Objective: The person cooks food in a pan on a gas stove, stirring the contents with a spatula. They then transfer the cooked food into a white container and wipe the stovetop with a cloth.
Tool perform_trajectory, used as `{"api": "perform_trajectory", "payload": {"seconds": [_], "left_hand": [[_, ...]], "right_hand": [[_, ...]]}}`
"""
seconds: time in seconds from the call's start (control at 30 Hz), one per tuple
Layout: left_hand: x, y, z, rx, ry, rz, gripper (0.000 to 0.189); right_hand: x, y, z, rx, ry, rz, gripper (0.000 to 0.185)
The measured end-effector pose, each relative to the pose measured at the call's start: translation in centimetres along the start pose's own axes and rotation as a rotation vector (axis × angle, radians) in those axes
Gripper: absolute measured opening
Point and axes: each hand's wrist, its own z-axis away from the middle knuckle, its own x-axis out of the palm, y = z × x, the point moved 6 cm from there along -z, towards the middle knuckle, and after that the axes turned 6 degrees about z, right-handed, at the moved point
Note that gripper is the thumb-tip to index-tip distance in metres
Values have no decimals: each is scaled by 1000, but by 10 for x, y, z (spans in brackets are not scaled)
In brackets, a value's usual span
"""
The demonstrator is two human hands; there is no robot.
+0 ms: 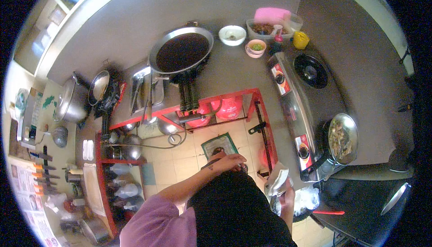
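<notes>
My left hand [232,162] is in front of my dark garment, above the floor mat [219,145]; its fingers curl down and what lies under them is hidden. At the right, my right hand [287,196] grips a pale, folded item [279,177], perhaps a cloth or packet. Clear plastic [306,199] lies beside that hand. Beyond it is a two-burner gas stove [293,112] with two knobs. A metal pan [352,139] of cooked-looking pieces stands on the nearer burner; the farther burner [310,70] is bare.
A large wok [153,53] of dark liquid stands on the counter. Near it are a white bowl [232,35], pink bowls [255,52], a plastic container [251,33] and a metal tray [158,100]. A red metal frame [268,139], gas cylinders [229,108] and a hose [148,146] are below.
</notes>
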Motion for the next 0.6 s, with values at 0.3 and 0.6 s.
{"api": "perform_trajectory", "payload": {"seconds": [0.3,0.6], "left_hand": [[-1,-18,-6,71,-89,118,40],[58,34,-13,213,-149,91,55]], "right_hand": [[48,8,-5,79,-384,-64,58],[105,3,-13,109,-473,-364,60]]}}
